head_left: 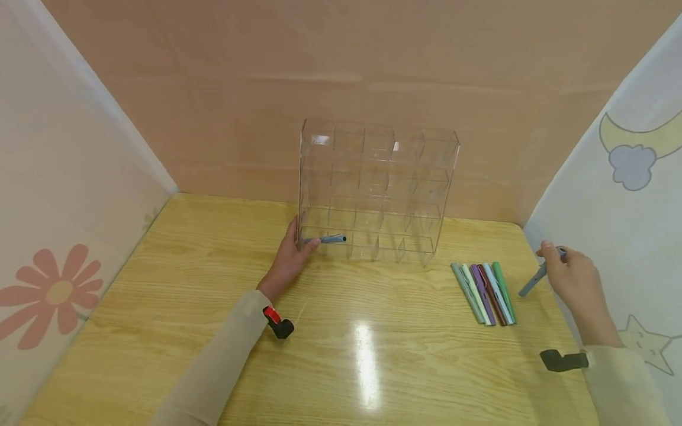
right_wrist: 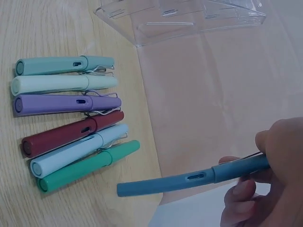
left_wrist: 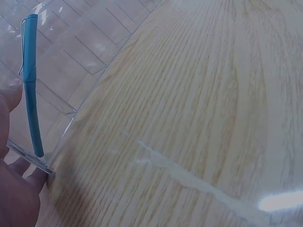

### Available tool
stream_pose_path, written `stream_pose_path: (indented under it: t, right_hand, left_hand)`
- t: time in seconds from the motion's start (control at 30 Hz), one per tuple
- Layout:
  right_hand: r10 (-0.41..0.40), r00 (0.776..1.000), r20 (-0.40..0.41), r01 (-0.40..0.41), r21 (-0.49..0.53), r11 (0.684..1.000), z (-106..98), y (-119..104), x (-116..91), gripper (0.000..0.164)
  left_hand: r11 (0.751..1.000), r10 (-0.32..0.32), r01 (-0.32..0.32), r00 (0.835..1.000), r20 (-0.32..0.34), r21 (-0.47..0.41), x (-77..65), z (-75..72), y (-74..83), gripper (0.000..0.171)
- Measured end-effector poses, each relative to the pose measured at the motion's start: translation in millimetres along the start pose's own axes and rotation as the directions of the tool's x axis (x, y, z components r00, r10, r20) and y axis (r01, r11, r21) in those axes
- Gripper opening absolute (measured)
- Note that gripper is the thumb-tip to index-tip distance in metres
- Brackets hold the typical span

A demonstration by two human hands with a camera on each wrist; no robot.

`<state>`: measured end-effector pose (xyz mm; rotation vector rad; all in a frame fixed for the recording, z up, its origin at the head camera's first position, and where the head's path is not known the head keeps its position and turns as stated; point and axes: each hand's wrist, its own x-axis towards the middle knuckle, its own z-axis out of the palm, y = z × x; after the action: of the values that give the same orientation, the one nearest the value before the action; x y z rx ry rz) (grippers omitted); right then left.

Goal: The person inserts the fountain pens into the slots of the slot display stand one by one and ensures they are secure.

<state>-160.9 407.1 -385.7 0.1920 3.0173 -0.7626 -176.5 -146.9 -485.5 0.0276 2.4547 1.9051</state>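
Note:
A clear acrylic display rack (head_left: 379, 192) with rows of small compartments stands at the back of the table. My left hand (head_left: 286, 263) grips its lower left corner, thumb in front and fingers around the side edge. One blue fountain pen (head_left: 334, 239) lies in the bottom row beside that thumb, its clip showing in the left wrist view. At the table's right edge, my right hand (head_left: 578, 284) pinches another blue fountain pen (right_wrist: 189, 179) by its capped end, the barrel slanting down over the table. The right hand hides part of the cap.
Left of the right hand, several capped pens lie side by side on the wooden table (head_left: 341, 367), among them a purple pen (right_wrist: 66, 103), a dark red pen (right_wrist: 71, 134) and a green pen (right_wrist: 90, 165). A peach backdrop (head_left: 341, 59) rises close behind the rack.

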Motion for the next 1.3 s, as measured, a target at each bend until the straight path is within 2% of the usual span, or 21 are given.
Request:
stream_pose_path:
  t: [0.3, 0.53, 0.7, 0.83, 0.93, 1.3]
  right_hand:
    - [-0.018, 1.0, 0.009, 0.018, -0.019, 1.0, 0, -3, -2, 0.075]
    - [-0.016, 0.999, -0.052, 0.014, -0.024, 1.0, 0, -2, -2, 0.07]
    - [-0.004, 0.998, -0.069, 0.004, -0.007, 1.0, 1, -3, -4, 0.069]
    - [-0.006, 0.997, -0.078, 0.007, 0.014, 1.0, 2, -6, -5, 0.062]
    - [-0.019, 0.996, -0.085, 0.023, 0.043, 0.999, 2, -9, -7, 0.055]
    - [-0.08, 0.989, -0.125, 0.093, 0.105, 0.99, -1, -28, -11, 0.051]
  left_hand:
    - [1.0, -0.004, 0.004, 1.0, -0.005, 0.002, 0.6, 0.7, 2.5, 0.086]
    - [1.0, -0.023, 0.023, 1.0, -0.01, 0.008, 0.0, -0.1, 2.1, 0.087]
    - [1.0, -0.017, 0.017, 1.0, -0.007, 0.009, 0.0, -0.2, 0.5, 0.086]
    - [1.0, -0.023, 0.023, 1.0, -0.01, 0.001, -0.1, 0.4, 0.3, 0.086]
    - [1.0, -0.021, 0.021, 1.0, -0.012, 0.0, -0.1, 0.8, -0.2, 0.087]
    - [1.0, 0.004, -0.004, 1.0, -0.01, 0.001, 0.9, 0.9, -2.7, 0.086]
